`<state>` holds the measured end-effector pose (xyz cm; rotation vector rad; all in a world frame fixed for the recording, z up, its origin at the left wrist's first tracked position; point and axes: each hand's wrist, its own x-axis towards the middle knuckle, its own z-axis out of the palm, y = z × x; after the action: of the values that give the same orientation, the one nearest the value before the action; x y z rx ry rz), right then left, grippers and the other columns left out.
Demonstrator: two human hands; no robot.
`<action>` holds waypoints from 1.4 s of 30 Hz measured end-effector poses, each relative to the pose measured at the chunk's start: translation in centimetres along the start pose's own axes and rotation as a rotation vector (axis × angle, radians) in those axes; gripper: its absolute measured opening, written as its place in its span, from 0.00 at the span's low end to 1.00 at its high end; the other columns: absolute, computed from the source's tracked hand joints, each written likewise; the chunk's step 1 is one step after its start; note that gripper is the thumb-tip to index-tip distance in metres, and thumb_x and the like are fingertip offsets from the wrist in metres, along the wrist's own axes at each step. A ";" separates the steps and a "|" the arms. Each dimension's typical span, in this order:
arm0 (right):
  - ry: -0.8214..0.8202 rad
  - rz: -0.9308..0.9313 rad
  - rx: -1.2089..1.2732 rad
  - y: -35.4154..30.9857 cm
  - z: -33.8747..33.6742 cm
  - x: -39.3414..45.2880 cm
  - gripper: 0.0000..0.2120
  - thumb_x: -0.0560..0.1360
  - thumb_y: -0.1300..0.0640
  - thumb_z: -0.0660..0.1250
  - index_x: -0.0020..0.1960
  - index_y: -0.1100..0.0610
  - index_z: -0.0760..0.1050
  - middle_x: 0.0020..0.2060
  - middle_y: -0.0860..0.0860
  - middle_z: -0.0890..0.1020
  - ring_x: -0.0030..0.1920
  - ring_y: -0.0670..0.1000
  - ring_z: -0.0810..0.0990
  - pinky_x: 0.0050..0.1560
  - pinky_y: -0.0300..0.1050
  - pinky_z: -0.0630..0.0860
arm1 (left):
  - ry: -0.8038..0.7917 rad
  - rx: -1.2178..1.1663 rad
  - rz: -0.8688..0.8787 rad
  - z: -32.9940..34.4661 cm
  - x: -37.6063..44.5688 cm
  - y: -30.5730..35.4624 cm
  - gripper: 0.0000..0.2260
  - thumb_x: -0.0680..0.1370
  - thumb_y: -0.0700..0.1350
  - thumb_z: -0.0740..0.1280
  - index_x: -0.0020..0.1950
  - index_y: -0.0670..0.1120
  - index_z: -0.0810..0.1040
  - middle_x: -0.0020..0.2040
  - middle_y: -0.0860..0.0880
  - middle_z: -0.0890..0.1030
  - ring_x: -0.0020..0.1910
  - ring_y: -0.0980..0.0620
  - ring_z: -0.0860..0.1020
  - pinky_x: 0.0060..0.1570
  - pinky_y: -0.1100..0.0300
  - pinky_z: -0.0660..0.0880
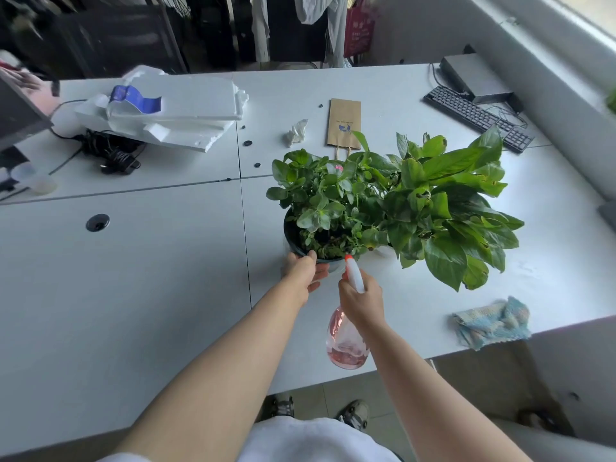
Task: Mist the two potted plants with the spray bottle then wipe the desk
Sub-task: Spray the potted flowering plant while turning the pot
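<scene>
- I see the spray bottle, clear pink with a white head and an orange nozzle, held over the near edge of the worktop, its nozzle at the rim of the dark pot.
- My right hand is curled tight round the bottle's white neck; I cannot tell how the trigger finger lies.
- My left hand grips the near rim of the dark pot, thumb on top, fingers wrapped down the outer wall.
- That pot carries the small-leaved plant, with a bit of pink bloom at its top, standing near the middle of the worktop.
- Just beside it on the right is the broad-leaved plant; their leaves overlap, and its pot is mostly hidden under foliage.
- A crumpled blue cloth lies near the worktop's front right edge, well apart from both hands.
- Farther back I see a brown paper bag, a wadded tissue, white foam slabs and a black keyboard.
</scene>
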<state>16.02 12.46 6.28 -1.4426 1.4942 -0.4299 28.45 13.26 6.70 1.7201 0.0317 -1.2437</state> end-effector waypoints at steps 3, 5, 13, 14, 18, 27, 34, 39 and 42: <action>0.011 -0.003 -0.032 -0.2 0.0 0.1 0.09 0.72 0.60 0.59 0.34 0.55 0.64 0.28 0.50 0.69 0.29 0.52 0.67 0.31 0.46 0.66 | 0.003 -0.013 -0.002 0.0 -0.2 0.1 0.06 0.82 0.46 0.58 0.57 0.46 0.70 0.41 0.47 0.84 0.36 0.52 0.81 0.38 0.59 0.74; 0.006 -0.002 -0.037 -0.2 -0.1 0.1 0.09 0.71 0.61 0.58 0.34 0.55 0.63 0.28 0.50 0.69 0.29 0.52 0.67 0.31 0.46 0.65 | 0.002 -0.022 -0.005 0.0 -0.3 0.1 0.05 0.82 0.45 0.58 0.56 0.47 0.70 0.41 0.47 0.83 0.37 0.52 0.81 0.38 0.59 0.73; -0.001 -0.003 -0.047 0.1 -0.2 0.2 0.08 0.72 0.59 0.59 0.35 0.55 0.65 0.29 0.51 0.71 0.29 0.52 0.70 0.32 0.46 0.68 | 0.020 -0.005 0.005 -0.1 -0.5 0.1 0.07 0.82 0.45 0.59 0.58 0.47 0.71 0.46 0.45 0.85 0.38 0.51 0.82 0.37 0.60 0.73; 0.001 -0.005 -0.047 0.1 -0.2 0.2 0.08 0.72 0.59 0.59 0.34 0.54 0.65 0.28 0.50 0.71 0.29 0.52 0.69 0.32 0.46 0.68 | 0.022 -0.005 0.007 0.0 -0.5 0.1 0.07 0.82 0.45 0.59 0.58 0.47 0.71 0.46 0.45 0.85 0.38 0.51 0.81 0.37 0.59 0.73; 0.004 -0.008 -0.038 0.1 -0.4 0.2 0.08 0.72 0.60 0.59 0.35 0.55 0.66 0.29 0.51 0.72 0.29 0.52 0.69 0.31 0.45 0.67 | 0.026 0.002 0.010 0.0 -0.5 0.2 0.06 0.82 0.45 0.59 0.56 0.47 0.72 0.42 0.47 0.84 0.38 0.51 0.81 0.37 0.59 0.73; -0.007 -0.017 -0.060 -0.2 -0.6 0.4 0.09 0.72 0.61 0.60 0.34 0.55 0.66 0.28 0.51 0.70 0.28 0.52 0.68 0.31 0.44 0.66 | 0.031 0.008 0.010 -0.1 -0.4 0.2 0.05 0.81 0.45 0.60 0.56 0.46 0.72 0.41 0.48 0.82 0.39 0.51 0.81 0.43 0.55 0.75; -0.005 -0.036 -0.078 -0.4 -0.8 0.3 0.11 0.73 0.61 0.60 0.34 0.55 0.64 0.28 0.50 0.70 0.27 0.50 0.67 0.28 0.40 0.64 | 0.035 0.004 0.007 -0.1 -0.5 0.3 0.06 0.81 0.45 0.60 0.56 0.46 0.72 0.41 0.48 0.82 0.39 0.51 0.80 0.42 0.56 0.74; -0.008 -0.011 -0.066 -0.6 -0.6 0.4 0.10 0.74 0.59 0.60 0.34 0.56 0.66 0.28 0.51 0.71 0.29 0.52 0.68 0.31 0.43 0.65 | 0.047 0.007 0.012 -0.1 -0.5 0.3 0.07 0.81 0.45 0.60 0.57 0.46 0.72 0.41 0.48 0.82 0.38 0.51 0.80 0.38 0.58 0.73; -0.018 -0.010 -0.064 -0.6 -0.7 0.4 0.11 0.75 0.59 0.61 0.34 0.56 0.67 0.29 0.51 0.71 0.29 0.51 0.69 0.30 0.42 0.65 | 0.044 0.006 0.011 -0.1 -0.5 0.3 0.07 0.81 0.45 0.60 0.58 0.46 0.72 0.41 0.48 0.82 0.38 0.52 0.80 0.37 0.59 0.73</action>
<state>15.91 11.73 6.92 -1.5005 1.4992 -0.3775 28.42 13.45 7.27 1.7504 0.0449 -1.1995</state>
